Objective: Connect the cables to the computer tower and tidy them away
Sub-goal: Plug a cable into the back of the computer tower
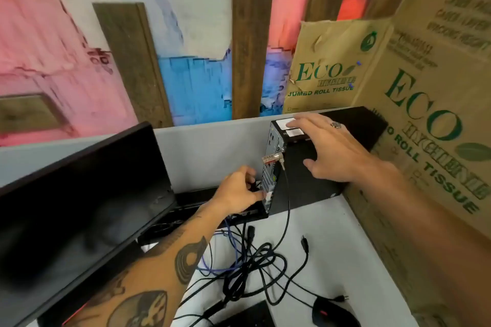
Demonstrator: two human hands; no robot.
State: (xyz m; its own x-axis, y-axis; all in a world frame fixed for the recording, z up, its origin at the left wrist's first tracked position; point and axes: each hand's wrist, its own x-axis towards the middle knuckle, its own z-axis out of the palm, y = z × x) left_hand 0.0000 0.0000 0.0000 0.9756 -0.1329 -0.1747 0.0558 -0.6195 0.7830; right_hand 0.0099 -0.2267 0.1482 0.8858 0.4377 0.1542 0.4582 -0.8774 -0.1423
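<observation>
A black computer tower (300,183) stands on the white desk with its metal rear panel (269,172) facing left. My right hand (332,148) lies flat with spread fingers across the tower's top and side. My left hand (240,191) is pinched on a black cable plug at the lower part of the rear panel. A silver lock (272,159) with a thin black cable (286,210) hangs from the panel's upper part. A tangle of black and blue cables (252,263) lies on the desk below the tower, with loose plugs (305,243) beside it.
A black monitor (79,220) fills the left foreground. A black mouse (333,312) sits at the bottom right, beside a keyboard corner (247,316). Cardboard boxes (430,119) wall in the right side. A grey partition (207,146) runs behind the desk.
</observation>
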